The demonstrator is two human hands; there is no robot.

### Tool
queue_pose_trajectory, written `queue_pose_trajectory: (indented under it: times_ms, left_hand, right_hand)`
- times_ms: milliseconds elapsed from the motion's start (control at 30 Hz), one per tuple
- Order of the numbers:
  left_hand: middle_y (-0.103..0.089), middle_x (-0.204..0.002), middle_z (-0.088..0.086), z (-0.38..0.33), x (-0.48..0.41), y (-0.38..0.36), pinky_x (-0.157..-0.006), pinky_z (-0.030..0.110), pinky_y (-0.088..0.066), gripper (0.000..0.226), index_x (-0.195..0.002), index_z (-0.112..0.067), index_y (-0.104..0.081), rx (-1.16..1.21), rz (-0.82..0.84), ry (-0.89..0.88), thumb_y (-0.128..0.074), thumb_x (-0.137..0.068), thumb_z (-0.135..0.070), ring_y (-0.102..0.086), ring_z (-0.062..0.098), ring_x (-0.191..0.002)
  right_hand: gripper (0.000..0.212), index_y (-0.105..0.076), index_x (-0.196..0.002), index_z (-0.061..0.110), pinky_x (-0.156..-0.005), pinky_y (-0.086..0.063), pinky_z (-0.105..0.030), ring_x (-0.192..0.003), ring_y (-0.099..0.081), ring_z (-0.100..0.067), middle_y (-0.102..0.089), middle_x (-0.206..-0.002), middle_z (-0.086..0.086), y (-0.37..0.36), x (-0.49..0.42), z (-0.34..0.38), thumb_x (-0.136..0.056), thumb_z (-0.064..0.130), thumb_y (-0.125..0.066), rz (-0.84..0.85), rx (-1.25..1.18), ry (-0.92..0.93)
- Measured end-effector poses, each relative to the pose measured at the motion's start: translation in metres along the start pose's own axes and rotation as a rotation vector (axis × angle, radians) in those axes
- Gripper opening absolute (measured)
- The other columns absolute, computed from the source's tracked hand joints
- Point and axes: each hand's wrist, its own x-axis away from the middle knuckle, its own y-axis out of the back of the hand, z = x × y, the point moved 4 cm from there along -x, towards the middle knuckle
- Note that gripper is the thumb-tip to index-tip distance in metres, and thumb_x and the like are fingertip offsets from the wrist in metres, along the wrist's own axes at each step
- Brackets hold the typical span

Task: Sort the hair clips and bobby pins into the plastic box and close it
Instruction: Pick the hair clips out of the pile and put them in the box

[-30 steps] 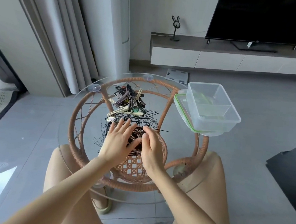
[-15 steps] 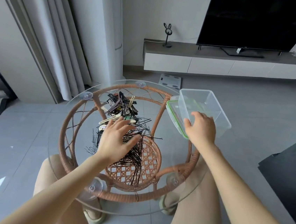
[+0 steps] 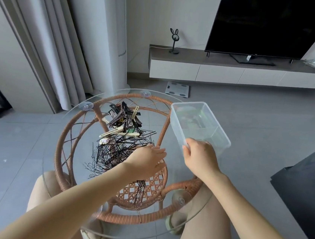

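Gripping the plastic box at its near rim.
The rim is pinched by the right hand; the left hand is laid flat on the bobby pins, fingers straight. The box is set just right of the pins, long axis running away.

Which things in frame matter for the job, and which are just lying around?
Job: plastic box, gripped at its near rim by the right hand; hair clips; bobby pins, left hand over them.
Lying about: TV; rabbit-eared stand; bathroom scale on the floor; curtain.
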Motion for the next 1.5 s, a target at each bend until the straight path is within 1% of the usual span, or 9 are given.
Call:
queue_pose_trajectory:
  times_ms: [233, 433, 567, 700, 900, 1033, 1233, 1333, 1500]
  left_hand:
    - [-0.049, -0.141, -0.002, 0.008, 0.018, 0.008, -0.118, 0.027, -0.01, 0.04, -0.128, -0.016, -0.054, 0.059, -0.092, -0.077, -0.034, -0.098, -0.032, -0.037, 0.012, -0.136]
    - [-0.042, -0.145, -0.002, 0.027, 0.053, 0.018, -0.118, 0.046, -0.002, 0.053, -0.126, -0.029, -0.055, 0.049, -0.327, 0.059, -0.027, -0.09, -0.057, -0.029, 0.021, -0.14]
    - [-0.026, -0.153, 0.003, 0.079, 0.085, 0.016, -0.118, 0.049, 0.0, 0.08, -0.14, -0.032, -0.034, -0.003, -0.31, 0.339, 0.0, -0.08, -0.072, -0.015, 0.025, -0.145]
    - [-0.012, -0.157, 0.007, 0.121, 0.111, -0.003, -0.118, 0.047, 0.003, 0.084, -0.145, -0.034, -0.018, 0.108, -0.29, 0.632, 0.001, -0.074, -0.076, -0.004, 0.026, -0.146]
    - [-0.005, -0.157, 0.008, 0.105, 0.104, -0.027, -0.119, 0.043, 0.004, 0.08, -0.147, -0.032, -0.01, 0.29, -0.324, 0.656, -0.001, -0.079, -0.072, 0.003, 0.025, -0.146]
    - [-0.012, -0.157, 0.008, 0.09, 0.072, -0.014, -0.119, 0.037, 0.003, 0.059, -0.147, -0.022, -0.019, 0.506, -0.467, 0.58, -0.019, -0.094, -0.048, 0.0, 0.02, -0.146]
    - [-0.049, -0.138, 0.004, 0.116, 0.057, 0.019, -0.11, 0.037, -0.031, 0.038, -0.128, -0.017, -0.047, 0.684, -0.659, 0.67, -0.042, -0.095, -0.035, -0.045, 0.012, -0.123]
    - [-0.055, -0.127, 0.008, 0.158, 0.038, 0.034, -0.096, 0.029, -0.038, 0.033, -0.122, -0.014, -0.054, 0.546, -0.602, 0.796, -0.052, -0.089, -0.017, -0.048, 0.012, -0.104]
    - [-0.052, -0.132, 0.013, 0.215, -0.013, 0.047, -0.096, 0.043, -0.049, 0.059, -0.135, -0.021, -0.042, 0.569, -0.265, 0.877, -0.06, -0.079, -0.018, -0.054, 0.03, -0.114]
  right_hand:
    - [0.018, -0.052, -0.074, 0.009, -0.072, -0.044, -0.036, -0.062, -0.049, -0.031, -0.059, -0.065, -0.009, -0.002, -0.014, -0.003, -0.087, 0.022, -0.052, 0.061, 0.109, -0.05]
    - [0.05, -0.06, -0.114, 0.007, -0.094, -0.043, -0.033, -0.106, -0.055, -0.022, -0.065, -0.113, -0.007, 0.014, 0.017, 0.037, -0.084, 0.045, -0.044, -0.224, -0.077, 0.194]
    - [0.094, -0.017, -0.145, 0.027, -0.117, 0.0, -0.039, -0.143, 0.0, -0.014, -0.009, -0.156, -0.001, -0.031, 0.052, 0.059, -0.07, 0.076, -0.044, 0.405, -0.123, 0.371]
    - [0.112, 0.02, -0.142, 0.033, -0.116, 0.011, -0.051, -0.14, 0.027, -0.021, 0.026, -0.153, -0.005, -0.082, 0.063, 0.071, -0.058, 0.089, -0.03, 0.515, 0.029, 0.387]
    - [0.105, 0.029, -0.136, 0.036, -0.116, 0.002, -0.055, -0.142, 0.017, -0.03, 0.022, -0.153, -0.012, -0.108, 0.022, 0.091, -0.059, 0.09, -0.019, 0.383, -0.023, 0.227]
    - [0.105, 0.011, -0.145, 0.029, -0.117, -0.006, -0.052, -0.145, 0.007, -0.028, 0.006, -0.157, -0.013, -0.11, 0.003, 0.105, -0.065, 0.085, -0.029, 0.361, -0.099, 0.232]
    - [0.07, -0.026, -0.14, 0.035, -0.112, -0.019, -0.03, -0.135, -0.023, 0.002, -0.025, -0.151, 0.014, -0.075, -0.036, 0.096, -0.079, 0.048, -0.059, 0.346, -0.815, -0.021]
    - [0.069, -0.033, -0.137, 0.023, -0.109, -0.031, -0.036, -0.127, -0.04, -0.011, -0.04, -0.142, 0.002, -0.075, -0.087, 0.085, -0.08, 0.05, -0.059, 0.187, -0.539, -0.151]
    - [0.097, -0.019, -0.142, 0.02, -0.089, -0.048, -0.037, -0.117, -0.05, -0.032, -0.035, -0.141, -0.015, -0.109, -0.158, 0.102, -0.069, 0.061, -0.067, 0.433, -0.226, -0.223]
